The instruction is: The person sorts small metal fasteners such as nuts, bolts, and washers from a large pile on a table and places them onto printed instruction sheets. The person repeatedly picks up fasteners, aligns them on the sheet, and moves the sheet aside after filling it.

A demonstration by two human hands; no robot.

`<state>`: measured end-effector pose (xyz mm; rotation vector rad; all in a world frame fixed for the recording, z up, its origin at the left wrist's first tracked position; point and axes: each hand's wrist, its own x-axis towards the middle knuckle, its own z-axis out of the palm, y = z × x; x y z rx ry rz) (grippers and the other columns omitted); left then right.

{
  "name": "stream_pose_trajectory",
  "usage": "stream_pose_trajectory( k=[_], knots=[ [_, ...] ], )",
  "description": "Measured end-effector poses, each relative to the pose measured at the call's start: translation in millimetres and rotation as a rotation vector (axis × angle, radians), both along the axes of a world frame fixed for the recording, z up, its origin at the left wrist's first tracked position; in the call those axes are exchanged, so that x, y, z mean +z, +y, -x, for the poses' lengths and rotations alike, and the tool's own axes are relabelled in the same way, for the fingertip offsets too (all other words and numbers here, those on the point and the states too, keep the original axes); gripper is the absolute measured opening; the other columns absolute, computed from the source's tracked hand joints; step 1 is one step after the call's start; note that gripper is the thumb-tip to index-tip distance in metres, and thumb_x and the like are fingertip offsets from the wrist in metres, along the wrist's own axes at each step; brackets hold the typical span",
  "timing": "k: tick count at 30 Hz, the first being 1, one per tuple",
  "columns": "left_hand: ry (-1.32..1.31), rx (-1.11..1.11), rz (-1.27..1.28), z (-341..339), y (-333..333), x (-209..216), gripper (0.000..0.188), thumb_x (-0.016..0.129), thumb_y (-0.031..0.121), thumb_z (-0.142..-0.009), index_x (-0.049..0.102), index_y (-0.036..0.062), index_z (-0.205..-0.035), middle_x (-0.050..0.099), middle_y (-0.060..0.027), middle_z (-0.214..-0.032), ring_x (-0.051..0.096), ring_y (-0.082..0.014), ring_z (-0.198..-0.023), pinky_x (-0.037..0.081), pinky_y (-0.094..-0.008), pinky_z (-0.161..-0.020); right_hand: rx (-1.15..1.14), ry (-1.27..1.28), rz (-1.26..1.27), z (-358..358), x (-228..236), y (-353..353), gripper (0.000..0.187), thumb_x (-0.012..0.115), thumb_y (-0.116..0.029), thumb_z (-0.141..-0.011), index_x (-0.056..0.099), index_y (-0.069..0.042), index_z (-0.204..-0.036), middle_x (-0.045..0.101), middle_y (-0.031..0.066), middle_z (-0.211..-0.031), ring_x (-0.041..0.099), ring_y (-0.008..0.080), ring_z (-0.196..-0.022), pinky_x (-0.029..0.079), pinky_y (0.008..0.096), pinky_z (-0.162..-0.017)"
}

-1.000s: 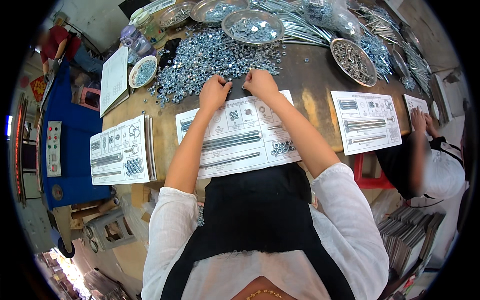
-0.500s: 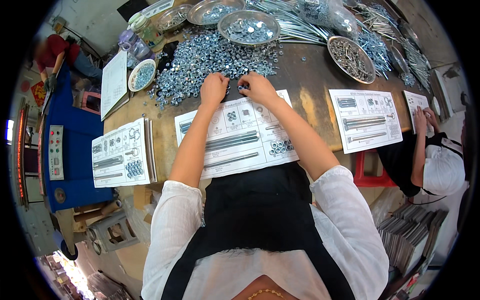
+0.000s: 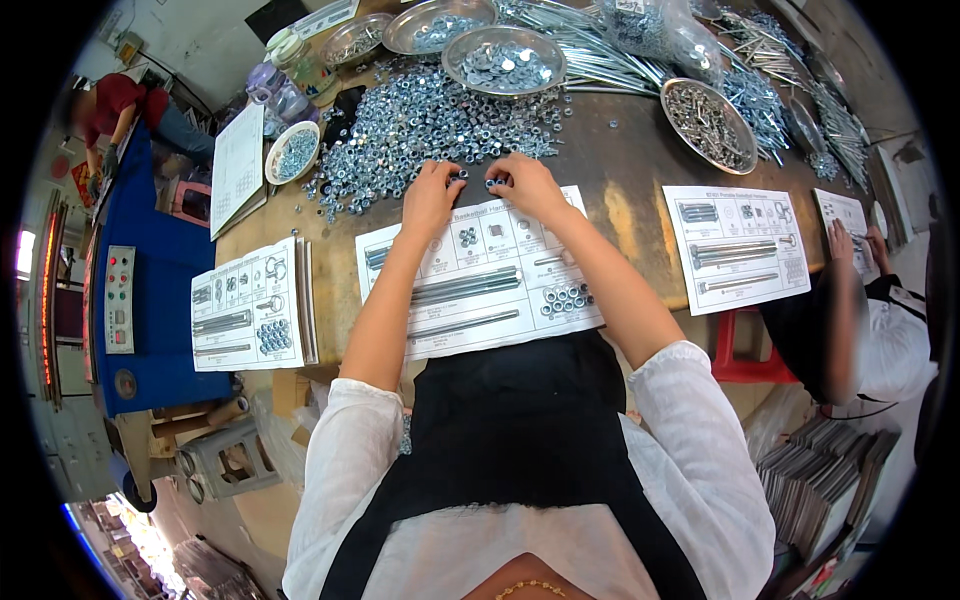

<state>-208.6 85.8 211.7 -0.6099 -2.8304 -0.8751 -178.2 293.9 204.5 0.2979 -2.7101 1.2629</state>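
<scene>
My left hand [image 3: 430,198] is closed in a pinch, with small silver hex nuts [image 3: 460,175] at its fingertips. Facing it across a narrow gap, my right hand [image 3: 530,188] pinches more hex nuts [image 3: 491,184] between thumb and fingers; how many each hand holds is partly hidden. Both hands are at the near edge of a wide loose pile of hex nuts [image 3: 400,130]. Under my wrists lies a white printed sheet [image 3: 470,340] with pictures of bolts, nuts and other hardware.
Metal bowls of round washers [image 3: 505,65] and small screws [image 3: 708,125] stand beyond the pile. A white bowl [image 3: 293,152] sits at left. Long bolts [image 3: 600,55] lie at the back. More printed sheets [image 3: 735,250] flank me. A co-worker [image 3: 890,330] sits at right.
Both hands have drawn slightly back from the pile toward me, and nuts now show more plainly at my left fingertips. The whole view has shifted a little.
</scene>
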Motion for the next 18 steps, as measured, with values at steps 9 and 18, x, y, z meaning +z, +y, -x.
stream_pose_trajectory(
  k=[9, 18],
  knots=[
    [0.031, -0.157, 0.073, 13, 18, 11, 0.022, 0.070, 0.020, -0.084, 0.066, 0.0088, -0.103, 0.063, -0.0092, -0.093, 0.066, -0.0283, -0.080, 0.052, -0.0397, -0.073, 0.010, 0.043, 0.024, 4, 1, 12, 0.020, 0.079, -0.017, -0.076, 0.076, -0.008, -0.094, 0.069, 0.0100, -0.086, 0.067, 0.0246, -0.077, 0.054, 0.0353, -0.073],
    [-0.210, -0.519, -0.252, -87, 45, 51, 0.023, 0.075, 0.013, -0.081, 0.069, 0.0093, -0.103, 0.061, -0.0065, -0.087, 0.059, -0.0179, -0.067, 0.050, -0.0292, -0.065, 0.042, -0.179, 0.107, -123, 67, 83, 0.024, 0.079, -0.010, -0.078, 0.076, -0.012, -0.102, 0.066, 0.0038, -0.089, 0.059, 0.0126, -0.073, 0.049, 0.0278, -0.067]
  ],
)
